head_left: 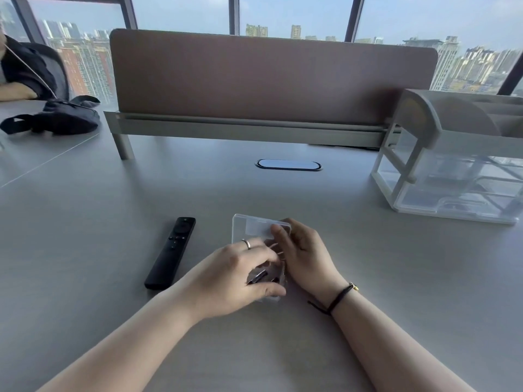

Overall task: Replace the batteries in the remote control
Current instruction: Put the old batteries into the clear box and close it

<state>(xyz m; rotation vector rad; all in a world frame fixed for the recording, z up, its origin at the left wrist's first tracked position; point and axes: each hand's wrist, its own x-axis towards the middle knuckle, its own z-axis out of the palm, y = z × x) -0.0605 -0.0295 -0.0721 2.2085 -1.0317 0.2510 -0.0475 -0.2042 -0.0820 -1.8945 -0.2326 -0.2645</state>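
A slim black remote control (171, 251) lies button side up on the grey desk, to the left of both hands. A small clear plastic case (252, 226) sits in front of me, its lid raised at the far side. My left hand (240, 275) covers the near part of the case, fingers curled over dark batteries (259, 275) inside. My right hand (301, 250) holds the case's right side, fingertips on the raised lid. Most of the case's contents are hidden by my hands.
A brown desk divider (268, 77) on metal legs spans the back. A clear plastic organiser (452, 176) stands at the right. An oval cable port (288, 164) lies mid-desk. A dark bag (60, 116) and a seated person's arm (14, 91) are far left.
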